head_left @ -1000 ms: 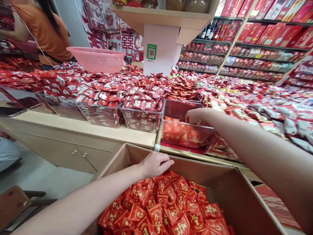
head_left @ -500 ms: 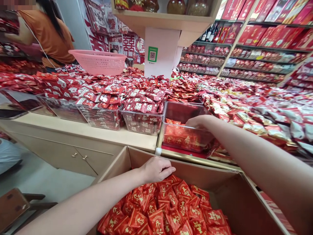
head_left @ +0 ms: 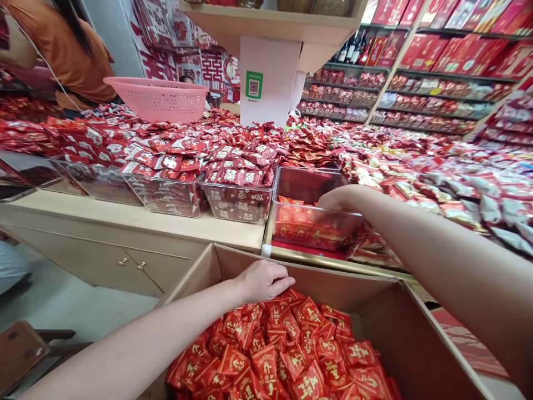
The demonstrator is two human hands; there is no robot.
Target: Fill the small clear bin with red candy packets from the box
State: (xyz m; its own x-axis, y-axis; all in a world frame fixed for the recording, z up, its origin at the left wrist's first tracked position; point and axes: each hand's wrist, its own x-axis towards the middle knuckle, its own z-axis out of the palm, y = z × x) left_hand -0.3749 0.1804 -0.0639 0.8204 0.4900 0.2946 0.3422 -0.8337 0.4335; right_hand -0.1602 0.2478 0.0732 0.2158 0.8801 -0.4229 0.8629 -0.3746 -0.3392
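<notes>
My left hand [head_left: 265, 280] is over the far side of an open cardboard box [head_left: 387, 316], its fingers curled in. What it holds, if anything, is hidden. Below it lies a heap of small red packets with gold lettering [head_left: 291, 350]. My right hand [head_left: 335, 201] reaches down inside a clear plastic bin [head_left: 287, 180] on the counter. Red packets [head_left: 295, 222] of the same look lie in the bottom of that bin, beside the hand. Its fingers are blurred behind the bin's wall, so their closing does not show.
More clear bins [head_left: 239, 203] filled with wrapped packets line the counter [head_left: 175, 222] to the left. A pink plastic basket [head_left: 160, 100] sits on heaped packets behind them. Shelves with red boxes [head_left: 453, 61] rise at the right. A person in an orange top [head_left: 62, 44] stands back left.
The whole view has shifted slightly. My right hand remains inside the clear bin, dipped a little lower among the packets. My left hand stays curled over the box.
</notes>
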